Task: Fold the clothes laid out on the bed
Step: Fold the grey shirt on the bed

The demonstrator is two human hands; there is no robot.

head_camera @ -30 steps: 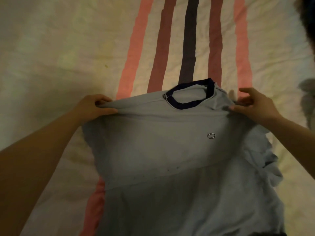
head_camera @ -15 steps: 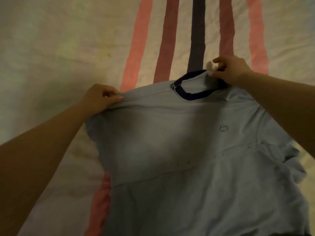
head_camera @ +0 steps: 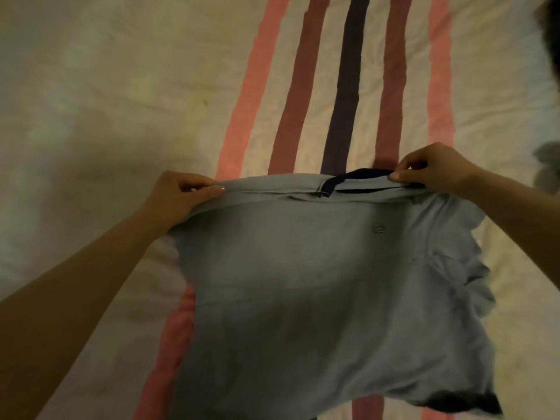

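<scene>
A light blue shirt (head_camera: 318, 283) with a dark navy collar (head_camera: 354, 177) hangs stretched between both hands above the bed. My left hand (head_camera: 181, 195) pinches the top edge at the left shoulder. My right hand (head_camera: 430, 168) pinches the top edge beside the collar on the right. A small ring-shaped logo (head_camera: 378, 228) shows on the chest. The right sleeve (head_camera: 463, 268) is bunched and wrinkled. A dark hem (head_camera: 466, 404) shows at the lower right corner.
The bed sheet (head_camera: 106, 101) is cream with pink, maroon and dark purple stripes (head_camera: 345, 86) running down the middle. A dark shape (head_camera: 548, 31) sits at the top right corner, and a grey item (head_camera: 545, 165) lies at the right edge.
My right hand left the collar and now pinches the shirt's top edge. The top of the shirt has lifted and folded over, so the collar opening is flattened. The hem now shows at the lower right.
</scene>
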